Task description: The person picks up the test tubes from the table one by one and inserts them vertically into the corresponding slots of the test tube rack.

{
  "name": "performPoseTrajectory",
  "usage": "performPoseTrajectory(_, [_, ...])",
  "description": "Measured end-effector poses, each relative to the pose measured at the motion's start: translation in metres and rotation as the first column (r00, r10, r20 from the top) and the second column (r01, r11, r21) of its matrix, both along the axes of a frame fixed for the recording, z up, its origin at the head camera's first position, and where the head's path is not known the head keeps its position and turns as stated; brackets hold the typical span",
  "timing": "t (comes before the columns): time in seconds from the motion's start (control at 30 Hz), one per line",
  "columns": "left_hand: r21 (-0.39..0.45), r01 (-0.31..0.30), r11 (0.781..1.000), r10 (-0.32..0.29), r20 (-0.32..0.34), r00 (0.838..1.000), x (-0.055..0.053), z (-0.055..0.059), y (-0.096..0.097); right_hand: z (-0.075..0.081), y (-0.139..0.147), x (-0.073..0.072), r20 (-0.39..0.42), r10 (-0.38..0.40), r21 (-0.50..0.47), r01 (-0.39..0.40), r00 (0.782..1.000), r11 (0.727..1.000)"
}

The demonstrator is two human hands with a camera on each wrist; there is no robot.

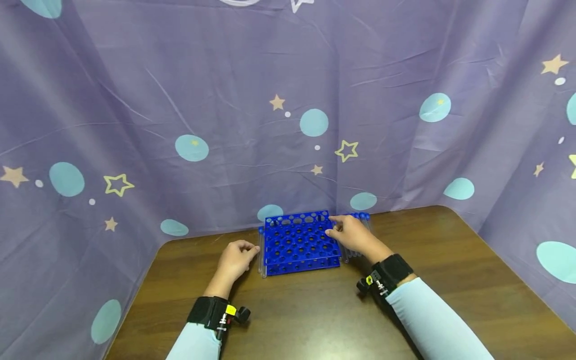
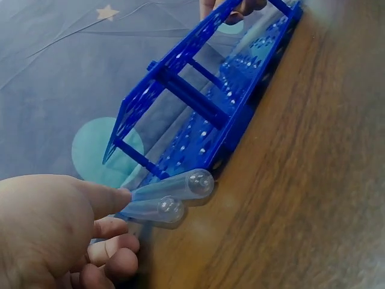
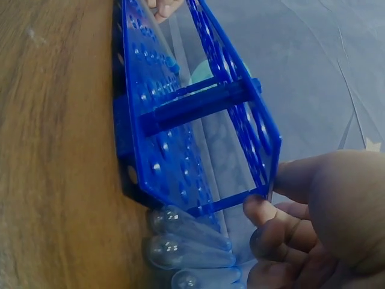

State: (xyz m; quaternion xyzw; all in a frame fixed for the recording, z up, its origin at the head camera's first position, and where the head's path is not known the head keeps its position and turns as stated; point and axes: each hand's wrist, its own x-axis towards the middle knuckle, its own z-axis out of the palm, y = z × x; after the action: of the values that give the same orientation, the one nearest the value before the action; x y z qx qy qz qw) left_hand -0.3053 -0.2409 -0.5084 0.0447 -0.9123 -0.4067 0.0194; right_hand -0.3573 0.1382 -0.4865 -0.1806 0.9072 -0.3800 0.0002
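Note:
A blue plastic test tube rack [image 1: 302, 241] stands on the table between both hands. My right hand [image 1: 353, 234] pinches its upper right edge between thumb and fingers, as the right wrist view shows at the rack's corner. On the left side, my left hand [image 1: 236, 257] is loosely bent, its thumb tip right at two clear test tubes [image 2: 180, 183] lying beside the rack. One blue cap [image 1: 261, 230] shows at their far end. Several more clear test tubes [image 3: 183, 250] with blue caps lie under the right hand, partly hidden by it in the head view.
The brown wooden table [image 1: 315, 310] has a rounded far edge. Close behind the rack hangs a purple curtain [image 1: 243, 175] with stars and blue spots, and it also closes in both sides. Each wrist carries a black strap [image 1: 209, 311] with a small camera.

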Motion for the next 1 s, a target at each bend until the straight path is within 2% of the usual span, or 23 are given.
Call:
performPoseTrajectory(0.27, [-0.108,-0.017,0.994,0.010,-0.066,0.998,-0.001,-0.003,0.003,-0.005,-0.002,-0.002,0.017,0.003,-0.028,-0.003,1.000,1.000])
performPoseTrajectory(0.47, [-0.112,-0.011,0.994,0.002,-0.081,0.997,-0.002,-0.003,0.011,-0.005,0.001,-0.003,0.035,0.013,-0.057,-0.011,0.999,0.998])
performPoseTrajectory(0.6, [-0.146,-0.022,0.989,0.007,-0.103,0.995,-0.002,-0.002,0.012,-0.004,0.000,-0.004,0.051,0.016,-0.055,-0.013,0.999,0.998])
performPoseTrajectory(0.87, [-0.116,-0.045,0.992,0.032,-0.111,0.993,-0.003,-0.004,0.012,-0.004,0.001,-0.004,0.053,0.012,-0.052,-0.009,0.999,0.999])
performPoseTrajectory(1.0, [-0.113,-0.049,0.992,0.040,-0.081,0.996,-0.002,-0.001,0.014,-0.003,0.002,-0.003,0.062,0.008,-0.044,-0.005,0.998,0.999])
